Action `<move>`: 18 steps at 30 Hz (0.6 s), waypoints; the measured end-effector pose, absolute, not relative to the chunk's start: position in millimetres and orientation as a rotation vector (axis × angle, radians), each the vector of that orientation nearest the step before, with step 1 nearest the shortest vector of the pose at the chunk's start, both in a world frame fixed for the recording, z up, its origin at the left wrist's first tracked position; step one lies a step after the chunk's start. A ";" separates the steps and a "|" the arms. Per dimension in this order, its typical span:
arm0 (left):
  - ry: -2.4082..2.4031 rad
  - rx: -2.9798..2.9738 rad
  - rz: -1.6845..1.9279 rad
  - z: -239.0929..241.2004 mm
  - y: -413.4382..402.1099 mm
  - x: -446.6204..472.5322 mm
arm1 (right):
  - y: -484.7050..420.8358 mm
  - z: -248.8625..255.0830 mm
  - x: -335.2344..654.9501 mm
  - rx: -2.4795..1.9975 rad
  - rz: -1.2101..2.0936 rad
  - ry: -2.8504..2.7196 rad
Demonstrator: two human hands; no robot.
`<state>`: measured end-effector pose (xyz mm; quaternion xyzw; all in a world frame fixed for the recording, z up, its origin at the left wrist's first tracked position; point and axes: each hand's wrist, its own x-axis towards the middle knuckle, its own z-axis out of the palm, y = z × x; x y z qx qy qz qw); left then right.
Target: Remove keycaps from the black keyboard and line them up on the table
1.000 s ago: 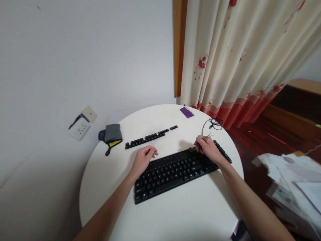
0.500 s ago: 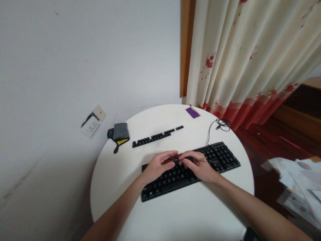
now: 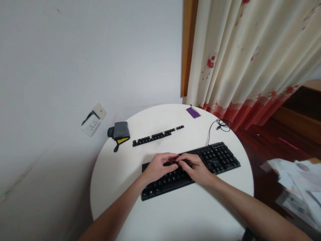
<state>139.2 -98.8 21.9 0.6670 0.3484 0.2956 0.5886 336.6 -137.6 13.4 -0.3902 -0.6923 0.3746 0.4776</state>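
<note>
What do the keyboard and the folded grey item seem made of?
The keyboard looks like matte black plastic, judging by its uniform, dull keys. The folded grey item is probably soft, shineless fabric, given its rounded fold; exact fibre unclear.

It's a room in a home, by the look of it: a floral curtain (image 3: pixel 225 60) draping down the right, dark reddish floor (image 3: pixel 271 140) below, a round white table (image 3: pixel 163 221) snug by the plain painted wall (image 3: pixel 120 53), household socket (image 3: pixel 90 126) and all!
</note>
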 end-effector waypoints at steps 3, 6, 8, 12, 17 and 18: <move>0.777 1.565 0.731 21.7 -98.1 139.4 | -135.6 12.3 335.5 -1.027 0.925 -1.591; 0.749 1.592 0.779 19.6 -97.7 140.3 | -132.6 7.8 336.1 -1.063 0.939 -1.532; 0.767 1.637 0.811 18.6 -97.5 141.0 | -131.0 4.6 336.6 -1.077 0.953 -1.499; 0.844 1.838 0.872 20.3 -96.2 140.8 | -128.6 2.6 336.2 -1.107 0.989 -1.419; 0.902 1.922 0.966 22.6 -94.1 138.5 | -125.9 6.0 336.1 -1.153 1.018 -1.285; 0.903 1.898 0.976 22.0 -93.9 138.3 | -125.4 6.5 336.6 -1.165 1.015 -1.264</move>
